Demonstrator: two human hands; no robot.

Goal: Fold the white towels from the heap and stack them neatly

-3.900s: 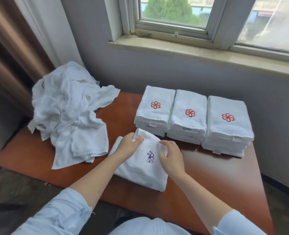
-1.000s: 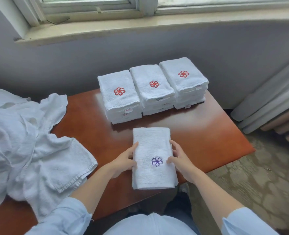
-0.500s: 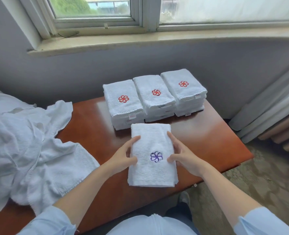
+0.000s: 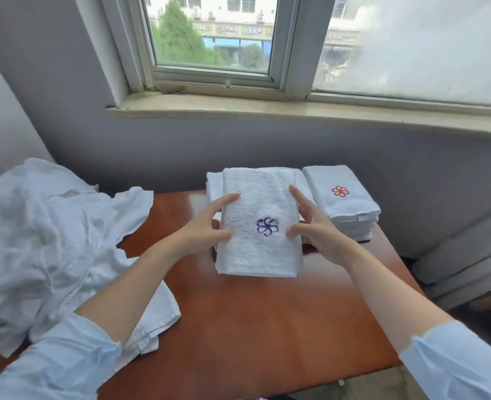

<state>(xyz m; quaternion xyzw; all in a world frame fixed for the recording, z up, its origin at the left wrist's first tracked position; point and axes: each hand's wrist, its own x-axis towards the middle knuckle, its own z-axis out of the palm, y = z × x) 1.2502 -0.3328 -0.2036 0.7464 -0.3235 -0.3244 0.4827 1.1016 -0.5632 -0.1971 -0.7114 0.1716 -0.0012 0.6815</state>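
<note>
A folded white towel with a purple flower mark (image 4: 260, 223) is lifted off the table, held flat between both hands. My left hand (image 4: 201, 226) grips its left edge and my right hand (image 4: 315, 226) grips its right edge, thumbs on top. It hangs in front of the stacks at the back and hides most of the left and middle ones. The right stack of folded towels (image 4: 343, 203), topped by a red flower mark, stays in plain view. The heap of unfolded white towels (image 4: 45, 246) lies on the left of the table.
The brown wooden table (image 4: 253, 321) stands against a grey wall under a window sill (image 4: 267, 109). Its right edge drops to a patterned floor. Pale curtain folds (image 4: 466, 264) hang at the right.
The folded towel has risen off the table and moved back toward the stacks, still held by both hands. My view has tilted up to take in the window.
</note>
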